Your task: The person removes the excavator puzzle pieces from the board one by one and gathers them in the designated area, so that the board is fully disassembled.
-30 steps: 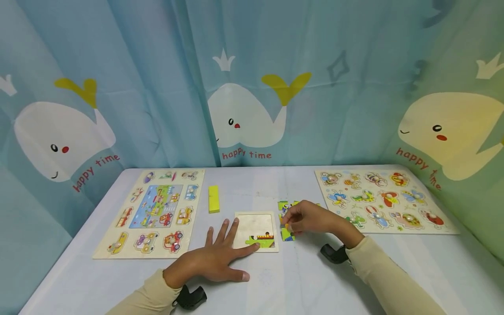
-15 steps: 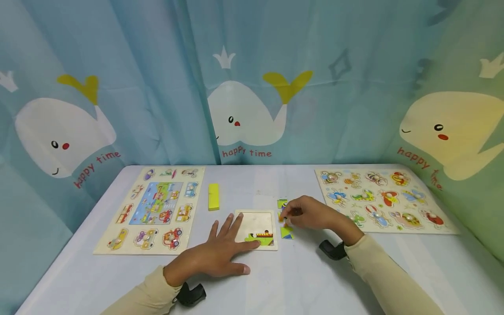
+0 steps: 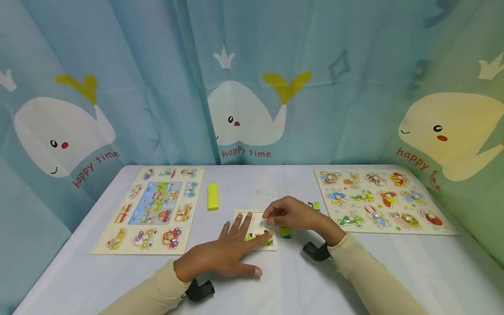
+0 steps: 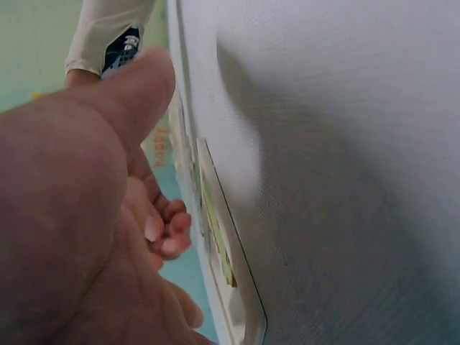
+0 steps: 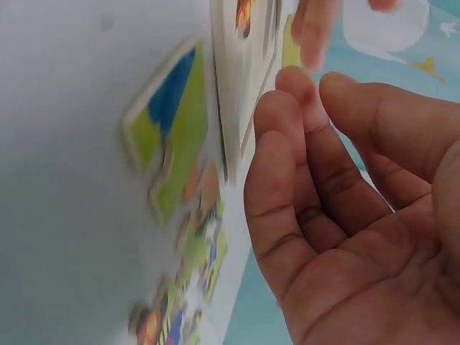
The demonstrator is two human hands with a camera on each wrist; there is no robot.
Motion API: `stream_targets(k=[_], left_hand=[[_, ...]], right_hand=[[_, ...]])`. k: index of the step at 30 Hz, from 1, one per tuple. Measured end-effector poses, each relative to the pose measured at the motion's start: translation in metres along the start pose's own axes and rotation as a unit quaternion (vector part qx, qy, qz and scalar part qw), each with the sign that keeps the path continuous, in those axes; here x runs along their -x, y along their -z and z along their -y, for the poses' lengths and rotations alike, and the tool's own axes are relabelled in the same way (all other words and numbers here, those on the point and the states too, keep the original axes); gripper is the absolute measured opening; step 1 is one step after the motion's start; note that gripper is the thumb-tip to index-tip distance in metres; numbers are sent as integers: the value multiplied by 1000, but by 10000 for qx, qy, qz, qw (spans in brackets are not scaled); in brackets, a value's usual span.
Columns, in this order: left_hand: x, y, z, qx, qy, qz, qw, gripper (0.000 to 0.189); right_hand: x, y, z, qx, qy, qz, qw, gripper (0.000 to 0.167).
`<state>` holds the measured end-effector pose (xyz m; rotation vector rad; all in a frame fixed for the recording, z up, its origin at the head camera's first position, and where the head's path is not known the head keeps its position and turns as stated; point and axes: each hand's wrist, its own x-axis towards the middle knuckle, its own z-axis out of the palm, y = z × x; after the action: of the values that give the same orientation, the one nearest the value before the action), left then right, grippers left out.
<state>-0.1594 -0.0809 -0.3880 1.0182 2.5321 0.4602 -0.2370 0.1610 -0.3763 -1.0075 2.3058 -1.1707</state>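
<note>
My left hand lies spread, fingers straight, over the small square puzzle tray. Its index finger crosses the green puzzle pieces set along the tray's near side. My right hand hovers at the tray's right side with thumb and fingers drawn together. In the right wrist view its fingertips are curled beside the thumb; I cannot tell whether a piece is pinched there. A green and blue piece lies right of the tray. Several more loose pieces lie beyond it, partly hidden by the right hand in the head view.
A yellow block lies behind the tray to the left. A vehicle puzzle board occupies the table's left side, an insect puzzle board the right. A blue whale-print curtain hangs behind the table.
My right hand has moved left from the loose pieces to above the tray's right part. My left hand has shifted slightly right, its fingers still spread over the tray.
</note>
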Motion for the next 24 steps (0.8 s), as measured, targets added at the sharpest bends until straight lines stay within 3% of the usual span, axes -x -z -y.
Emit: stream_targets(k=[9,24], left_hand=[[-3,-2,0,-177,318,513,9980,71],[-5,-3,1,-215,413,522,9976,72]], right_hand=[[-9,-16,1,-239,52,118,9996,12],[-13,-30,6,-681,-59,141,9976,16]])
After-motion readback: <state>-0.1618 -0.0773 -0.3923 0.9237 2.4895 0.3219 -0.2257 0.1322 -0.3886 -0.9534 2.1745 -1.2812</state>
